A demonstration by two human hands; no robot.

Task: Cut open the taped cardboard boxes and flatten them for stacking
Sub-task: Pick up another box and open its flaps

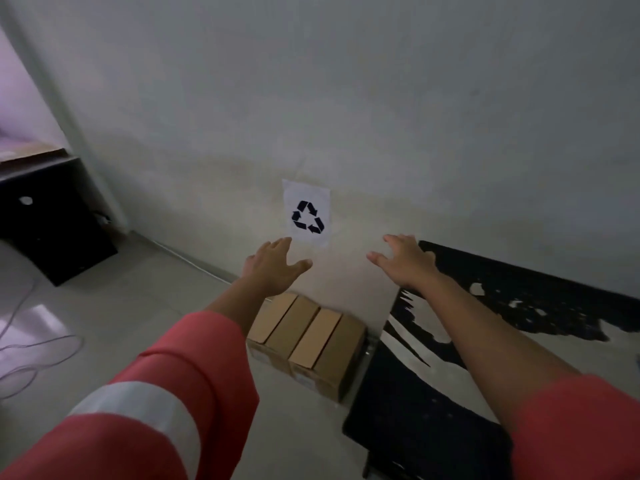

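Head view, read near to far from my remote station. At 7 o'clock the left sleeve [166, 393], red with a pale band, and at 5 o'clock the right sleeve [581, 420] run up to bare forearms stretched forward. Below centre, at 6 o'clock, the cardboard boxes [308, 341] sit on the floor [138, 306], apparently pushed close to the wall [346, 98]. Their top flaps lie closed, so I cannot see any contents, and I cannot make out tape. A black mat [415, 427] lies just beside them at 4 o'clock, and a loose cable [34, 358] curls at 9 o'clock.

Above the boxes, the left hand [273, 268] and right hand [407, 259] hover apart, with fingers straight and spread, clamped on nothing. I judge them poised to come down on either side of the boxes, which would explain the wide spacing. No cutter is visible.

Farther off, a recycling sign [306, 214] hangs on the wall at centre, which suggests why the boxes rest here: this looks like the collection spot. A black cabinet [45, 230] stands at 10 o'clock.
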